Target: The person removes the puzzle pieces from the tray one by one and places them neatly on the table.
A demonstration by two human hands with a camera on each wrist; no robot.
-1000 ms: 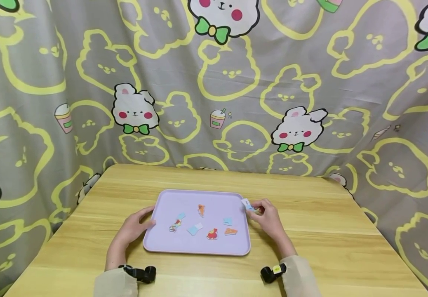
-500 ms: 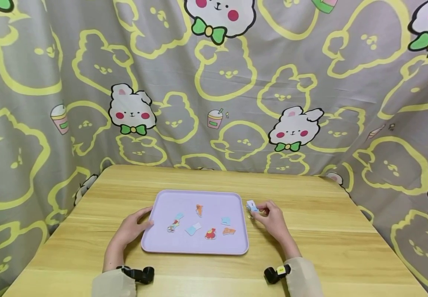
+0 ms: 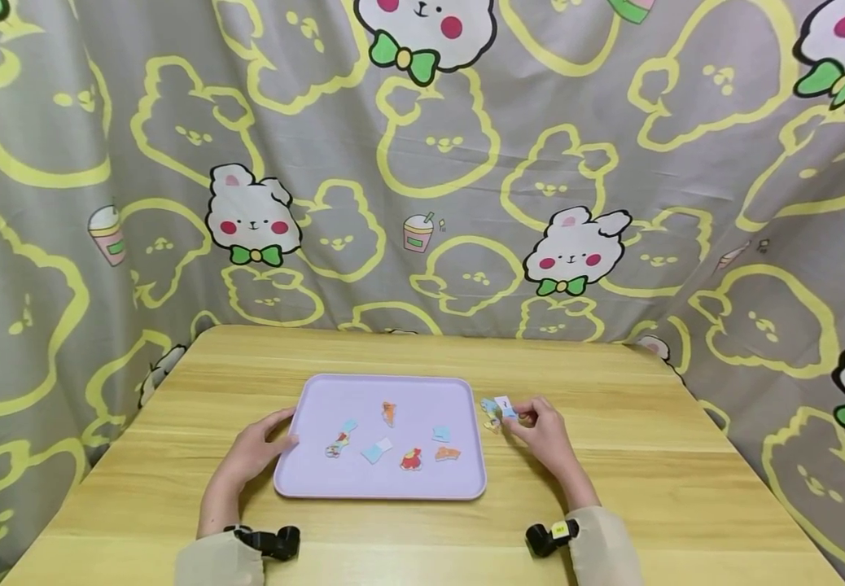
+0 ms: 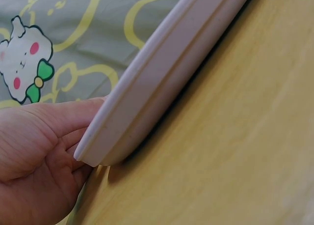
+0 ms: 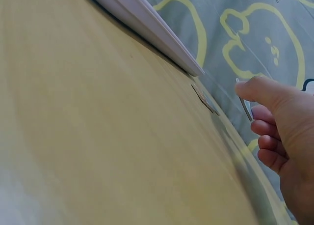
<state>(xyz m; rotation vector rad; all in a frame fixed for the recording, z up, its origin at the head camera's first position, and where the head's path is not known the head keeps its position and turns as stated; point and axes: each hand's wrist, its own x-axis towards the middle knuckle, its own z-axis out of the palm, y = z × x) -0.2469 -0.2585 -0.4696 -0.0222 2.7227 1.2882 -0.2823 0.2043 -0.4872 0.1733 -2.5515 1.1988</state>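
A lilac tray [image 3: 342,478] lies on the wooden table, with several small puzzle pieces spread over it. My left hand [image 3: 252,454] grips its left edge, thumb on the rim; in the left wrist view the fingers [image 4: 81,171] go behind and below the tray wall [image 4: 142,92]. To the right of the tray, my right hand [image 3: 549,435] pinches a white and blue puzzle piece [image 3: 505,407] between thumb and fingertips. Seen edge-on in the right wrist view, that thin piece [image 5: 244,104] is raised off the table. Loose pieces [image 3: 492,425] lie just beyond it, beside the tray.
On the tray are orange pieces [image 3: 448,453], a red piece [image 3: 411,460], a blue-white piece [image 3: 377,450] and a joined multicoloured cluster [image 3: 338,441]. A patterned grey curtain [image 3: 364,146] hangs behind the wooden table [image 3: 393,541].
My right hand has moved right with its puzzle piece, from over the tray's right rim to beyond it, uncovering loose pieces there. My left hand stays at the tray's edge.
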